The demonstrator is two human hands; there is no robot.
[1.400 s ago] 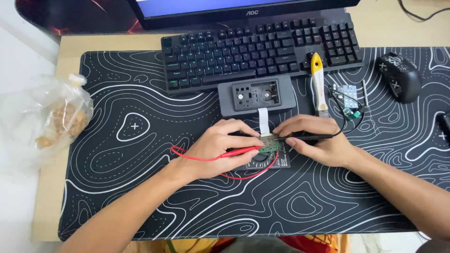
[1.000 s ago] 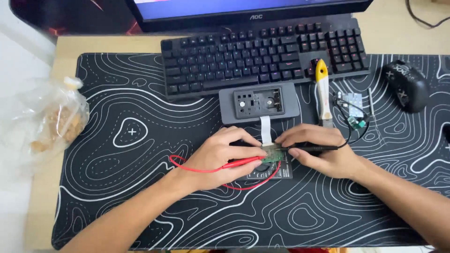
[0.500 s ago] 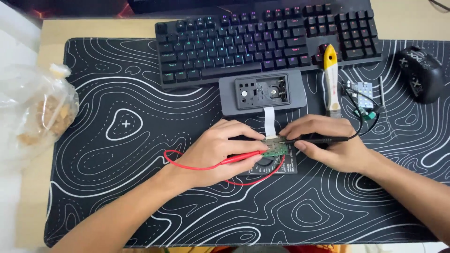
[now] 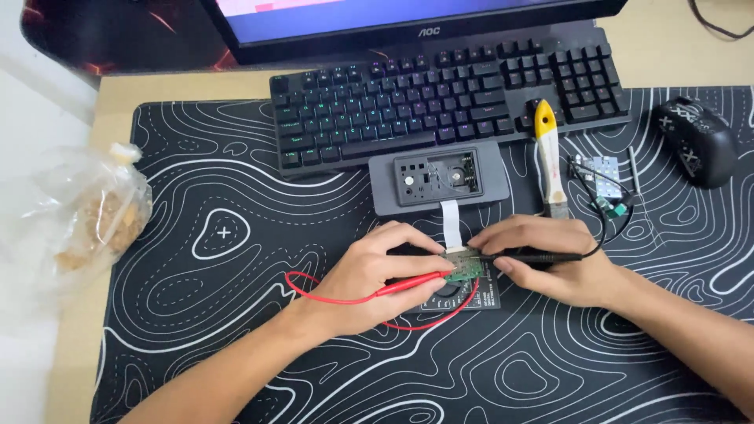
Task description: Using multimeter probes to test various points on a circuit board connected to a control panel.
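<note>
Both hands are working close together near the middle of the black desk mat (image 4: 236, 338) with its white contour lines. The left hand (image 4: 377, 279) is curling its fingers around a red probe (image 4: 412, 284), closed on it, with the tip pointing right onto a small green circuit board (image 4: 463, 269). A red wire (image 4: 330, 297) is looping away from the probe to the left and back under the hand. The right hand (image 4: 550, 263) is pinching a black probe (image 4: 542, 257) between thumb and fingers, its tip meeting the same board from the right. The two hands are nearly touching over the board, fingertips just apart.

The board is lying on a small dark, flat device (image 4: 471, 297) with pale markings on its face, partly hidden under the hands. One white ribbon cable (image 4: 451, 224) is running from the board up to a grey rectangular casing (image 4: 440, 177), open at its middle, just below the keyboard.

One black keyboard (image 4: 440, 94) with faintly lit keys is sitting along the top of the mat, and one monitor (image 4: 393, 20) is standing behind it. One brush with a yellow and white handle (image 4: 547, 157) is lying upright beside the casing. Right of it one small pale board (image 4: 597, 169) with a green connector is resting, and one black mouse (image 4: 695, 141) is sitting near the mat's right edge.

At the left edge, off the mat, one clear crumpled plastic bag (image 4: 86, 220) is holding light brown pieces; no label is showing on it.
</note>
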